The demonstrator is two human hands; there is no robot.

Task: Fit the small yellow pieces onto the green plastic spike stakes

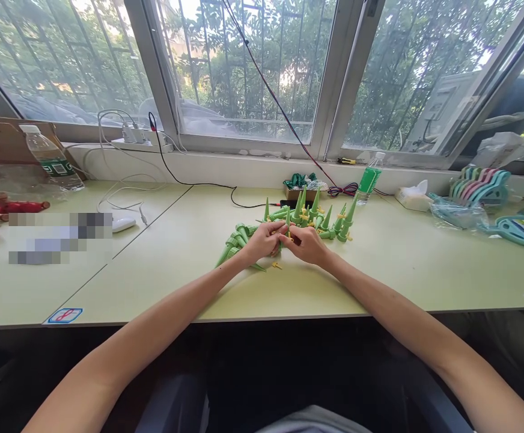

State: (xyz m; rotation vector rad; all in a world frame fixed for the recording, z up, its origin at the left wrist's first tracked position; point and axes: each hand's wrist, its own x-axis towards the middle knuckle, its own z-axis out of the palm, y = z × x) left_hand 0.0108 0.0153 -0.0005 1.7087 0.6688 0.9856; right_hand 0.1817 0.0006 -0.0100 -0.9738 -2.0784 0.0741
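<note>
Just right of the lying green cones (pixel 234 243), left hand (pixel 265 240) has its fingertips closed on a green spike (pixel 288 219), long axis near upright, tip up, between both hands. Right hand (pixel 309 244) pinches it from the other side, by a yellow fitting (pixel 291 239); neither hand is clearly nearer.

From the head, we look forward and down across the nearby surface (pixel 424 270), left hand (pixel 262 242) and right hand (pixel 309 245) mid-frame, windows (pixel 253 90) at top.
</note>
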